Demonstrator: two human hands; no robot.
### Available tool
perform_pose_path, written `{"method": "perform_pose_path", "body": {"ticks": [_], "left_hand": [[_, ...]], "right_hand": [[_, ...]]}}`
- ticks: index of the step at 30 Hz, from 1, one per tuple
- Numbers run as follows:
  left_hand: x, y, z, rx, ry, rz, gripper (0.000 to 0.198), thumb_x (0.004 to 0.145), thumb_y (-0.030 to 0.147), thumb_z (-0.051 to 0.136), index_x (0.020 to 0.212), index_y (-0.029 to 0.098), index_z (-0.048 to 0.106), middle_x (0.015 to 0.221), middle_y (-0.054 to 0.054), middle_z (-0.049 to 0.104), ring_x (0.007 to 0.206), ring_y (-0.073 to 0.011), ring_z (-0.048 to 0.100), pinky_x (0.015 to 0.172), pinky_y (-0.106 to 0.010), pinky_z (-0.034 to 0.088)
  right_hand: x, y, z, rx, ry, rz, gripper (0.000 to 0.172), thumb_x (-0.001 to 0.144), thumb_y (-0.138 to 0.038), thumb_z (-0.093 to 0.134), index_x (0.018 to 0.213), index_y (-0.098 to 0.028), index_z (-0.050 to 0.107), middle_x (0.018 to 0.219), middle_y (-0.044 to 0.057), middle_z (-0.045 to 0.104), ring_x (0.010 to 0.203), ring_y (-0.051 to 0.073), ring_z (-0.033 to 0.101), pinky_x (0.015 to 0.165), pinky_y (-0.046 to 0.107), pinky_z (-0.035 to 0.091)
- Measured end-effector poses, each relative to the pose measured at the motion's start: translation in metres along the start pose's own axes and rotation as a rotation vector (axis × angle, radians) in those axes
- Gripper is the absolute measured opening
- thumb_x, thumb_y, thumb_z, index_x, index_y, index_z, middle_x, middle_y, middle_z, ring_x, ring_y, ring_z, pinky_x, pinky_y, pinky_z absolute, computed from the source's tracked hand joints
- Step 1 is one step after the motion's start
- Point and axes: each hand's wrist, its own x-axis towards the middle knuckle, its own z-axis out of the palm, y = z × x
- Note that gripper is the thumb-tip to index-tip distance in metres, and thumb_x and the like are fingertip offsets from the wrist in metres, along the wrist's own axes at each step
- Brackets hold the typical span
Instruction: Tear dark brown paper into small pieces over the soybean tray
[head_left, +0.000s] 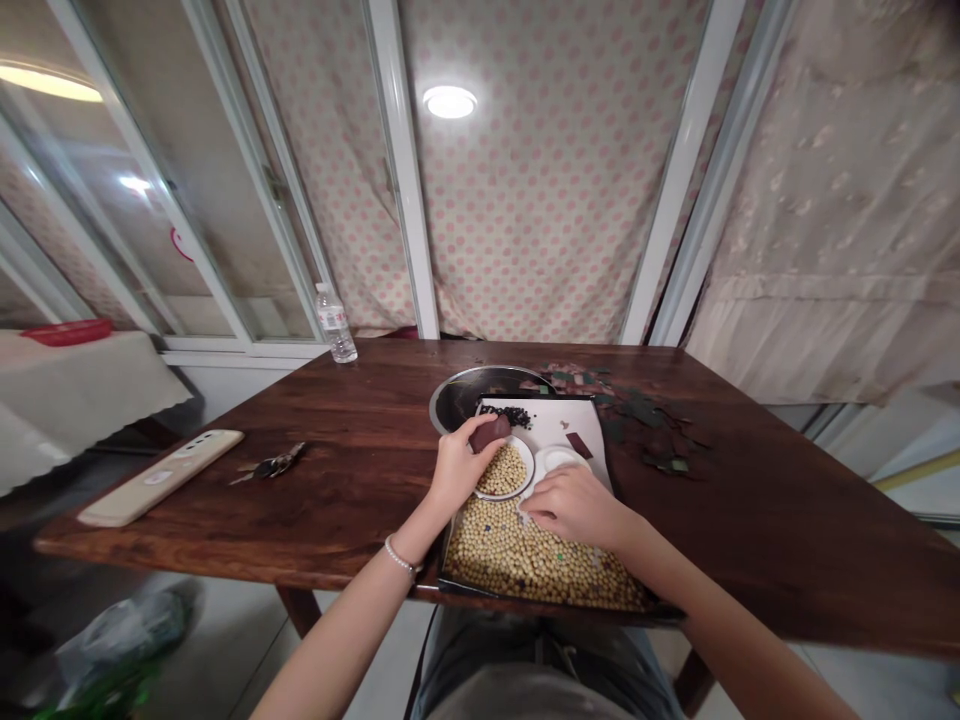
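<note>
My left hand (457, 465) is closed around a dark reddish-brown lump (490, 432), whose exact kind I cannot make out, at the rim of a small white bowl of yellow beans (504, 470). My right hand (574, 505) has its fingers pinched together just right of that bowl, over loose yellow beans (540, 565); anything between the fingertips is hidden. Behind the right hand, a white dish (562, 458) is partly covered. All of this sits on a shallow white tray with dark edges (581, 412). Small black beans (514, 414) lie at its far left.
A metal basin (450, 400) stands behind the tray. Dark green and reddish scraps (645, 425) spread to its right. On the left of the wooden table (360, 450) are a phone (161, 478), keys (270, 465) and a water bottle (337, 325).
</note>
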Motion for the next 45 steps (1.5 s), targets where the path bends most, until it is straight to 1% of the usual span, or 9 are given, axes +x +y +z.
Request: {"method": "perform_pose_path", "body": {"ticks": [6,10,13,16,20,30,35,39,45], "left_hand": [[0.0,0.001,-0.001,0.003,-0.131,0.051,0.03,0.074,0.022,0.065,0.104,0.02,0.063,0.102,-0.003,0.069,0.091,-0.0185,0.065,0.083,-0.03,0.05],[0.0,0.0,-0.001,0.014,-0.21,0.065,0.031,0.074,0.022,0.066,0.105,0.021,0.064,0.098,-0.002,0.07,0.085,-0.0178,0.066,0.081,-0.029,0.051],[0.0,0.002,-0.002,0.005,-0.23,0.048,0.03,0.073,0.022,0.067,0.103,0.02,0.064,0.096,-0.002,0.071,0.082,-0.0173,0.066,0.078,-0.029,0.051],[0.0,0.006,-0.004,-0.029,-0.286,0.045,0.031,0.072,0.02,0.068,0.103,0.02,0.064,0.098,-0.002,0.071,0.085,-0.0175,0.066,0.08,-0.029,0.05],[0.001,0.01,-0.006,-0.089,-0.402,0.085,0.033,0.069,0.014,0.068,0.101,0.02,0.064,0.102,-0.002,0.069,0.096,-0.0177,0.063,0.089,-0.029,0.046],[0.002,0.014,-0.009,-0.164,-0.485,0.086,0.032,0.067,0.015,0.07,0.099,0.019,0.065,0.101,-0.004,0.069,0.097,-0.0187,0.062,0.092,-0.032,0.044],[0.002,0.014,-0.007,-0.16,-0.471,0.095,0.03,0.069,0.014,0.067,0.099,0.019,0.065,0.1,-0.004,0.069,0.096,-0.0183,0.063,0.09,-0.032,0.045],[0.001,0.015,-0.007,-0.146,-0.453,0.095,0.032,0.068,0.013,0.069,0.099,0.019,0.065,0.1,-0.004,0.07,0.095,-0.0183,0.063,0.09,-0.032,0.045],[0.0,0.013,-0.006,-0.185,-0.456,0.101,0.031,0.069,0.014,0.068,0.099,0.02,0.066,0.1,-0.003,0.07,0.095,-0.0176,0.063,0.089,-0.03,0.046]], "right_hand": [[0.004,-0.002,0.002,-0.046,-0.047,-0.028,0.024,0.086,-0.022,0.053,0.064,-0.017,0.062,0.069,0.001,0.068,0.063,0.012,0.057,0.056,0.028,0.021],[0.003,-0.002,0.004,0.036,0.035,-0.017,0.021,0.082,-0.02,0.056,0.062,-0.017,0.062,0.065,0.0,0.067,0.058,0.011,0.053,0.055,0.027,0.022],[0.003,-0.001,0.005,0.246,0.183,0.042,0.014,0.078,-0.02,0.058,0.069,-0.021,0.068,0.054,-0.003,0.06,0.05,0.009,0.047,0.052,0.024,0.025],[0.007,0.002,0.005,0.435,0.446,0.211,0.015,0.079,-0.025,0.058,0.077,-0.021,0.071,0.045,-0.005,0.049,0.044,0.009,0.04,0.049,0.022,0.028],[0.017,0.007,0.009,0.427,0.673,0.373,0.015,0.078,-0.023,0.057,0.074,-0.02,0.072,0.051,-0.002,0.055,0.047,0.01,0.043,0.049,0.021,0.032],[0.019,0.007,0.014,0.282,0.598,0.385,0.014,0.078,-0.018,0.057,0.076,-0.023,0.07,0.064,-0.002,0.066,0.054,0.011,0.055,0.056,0.02,0.038],[0.019,0.004,0.014,0.242,0.578,0.303,0.015,0.079,-0.018,0.055,0.075,-0.023,0.069,0.068,-0.002,0.068,0.057,0.011,0.058,0.058,0.021,0.039],[0.019,0.006,0.016,0.229,0.663,0.4,0.016,0.081,-0.021,0.054,0.074,-0.022,0.069,0.063,-0.001,0.066,0.054,0.012,0.056,0.056,0.021,0.038],[0.018,0.007,0.017,0.291,0.651,0.336,0.015,0.079,-0.021,0.054,0.075,-0.021,0.069,0.058,-0.002,0.062,0.05,0.011,0.051,0.054,0.021,0.036]]}}
